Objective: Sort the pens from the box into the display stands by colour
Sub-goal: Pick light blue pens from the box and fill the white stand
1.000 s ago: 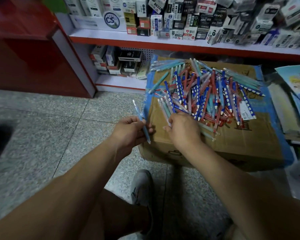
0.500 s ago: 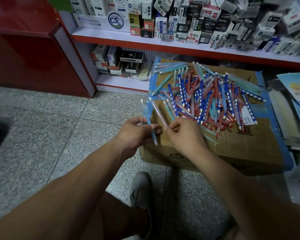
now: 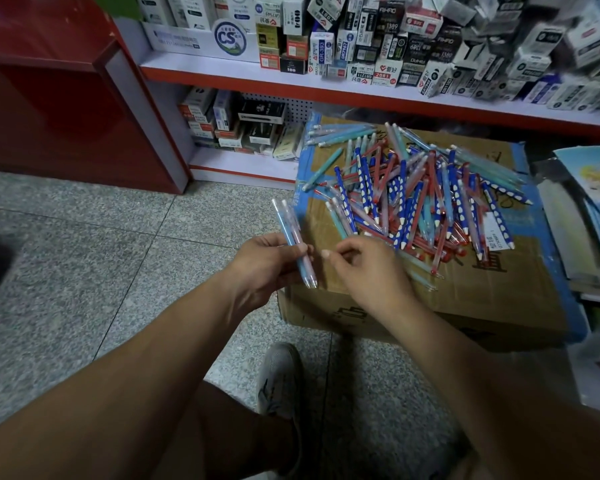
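Observation:
A heap of pens (image 3: 413, 192) in dark blue with white dots, red, teal and pale pink lies on top of a closed cardboard box (image 3: 471, 296). My left hand (image 3: 267, 265) grips two pens (image 3: 293, 237) side by side, one light blue and one pale pink, tips pointing down, just left of the box's near corner. My right hand (image 3: 368, 271) hovers over the box's near edge with fingers curled and nothing visible in them, its fingertips close to the held pens. No display stand is in view.
A red-and-white shop shelf (image 3: 326, 84) packed with small stationery boxes runs behind the box. A red cabinet (image 3: 66, 109) stands at the left. Picture books (image 3: 589, 206) lie to the right. My shoe (image 3: 279, 375) rests on the speckled stone floor (image 3: 84, 271).
My right hand picked a pale pink pen from the heap and passed it to my left hand, which now holds two pens instead of one. The right hand has let go.

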The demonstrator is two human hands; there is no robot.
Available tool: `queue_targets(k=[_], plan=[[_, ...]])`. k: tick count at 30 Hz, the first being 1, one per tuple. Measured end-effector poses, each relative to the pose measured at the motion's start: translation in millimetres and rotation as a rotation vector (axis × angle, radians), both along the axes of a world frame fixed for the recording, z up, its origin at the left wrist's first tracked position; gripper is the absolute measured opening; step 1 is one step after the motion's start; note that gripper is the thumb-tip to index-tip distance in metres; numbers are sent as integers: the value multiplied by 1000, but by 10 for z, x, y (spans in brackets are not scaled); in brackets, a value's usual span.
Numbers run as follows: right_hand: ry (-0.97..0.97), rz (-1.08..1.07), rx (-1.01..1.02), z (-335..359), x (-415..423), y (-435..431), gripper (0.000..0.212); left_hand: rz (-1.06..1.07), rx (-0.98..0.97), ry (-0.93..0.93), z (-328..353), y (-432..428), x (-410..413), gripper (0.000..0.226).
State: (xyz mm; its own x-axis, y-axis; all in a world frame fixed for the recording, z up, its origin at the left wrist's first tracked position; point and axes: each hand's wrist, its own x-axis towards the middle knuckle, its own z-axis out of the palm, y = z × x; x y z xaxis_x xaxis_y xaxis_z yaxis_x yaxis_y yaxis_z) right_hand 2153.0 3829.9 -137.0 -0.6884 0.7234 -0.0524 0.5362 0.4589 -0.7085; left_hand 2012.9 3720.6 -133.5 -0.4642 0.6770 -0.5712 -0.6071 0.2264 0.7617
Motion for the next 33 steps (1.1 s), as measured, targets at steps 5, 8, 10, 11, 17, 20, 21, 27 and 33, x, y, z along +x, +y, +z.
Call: queue_targets(k=[5, 8, 10, 11, 17, 20, 21, 27, 33], plan=[[-204, 20, 276, -75, -25, 178, 18, 1, -34, 3, -21, -3, -22, 10], [-233, 15, 320, -75, -57, 146, 24, -12, -35, 18, -19, 12, -11, 10], [-256, 2, 346, -71, -58, 115, 25, -14, -33, 23, -16, 13, -8, 9], [-279, -3, 353, -71, -57, 105, 25, -14, -32, 22, -13, 12, -8, 10], [-334, -37, 347, -68, -60, 101, 23, -25, -42, 39, -30, 11, -9, 11], [-306, -64, 316, -82, -61, 104, 19, -39, -42, 38, -42, 19, 8, 11], [-277, -81, 280, -73, -61, 108, 17, -39, -38, 33, -38, 26, 17, 12], [23, -99, -293, -3, -93, 4, 8, -31, -6, 26, -6, 67, 27, 12], [35, -45, -342, -48, -87, -46, 5, 17, 50, 34, 6, 99, 16, 14]])
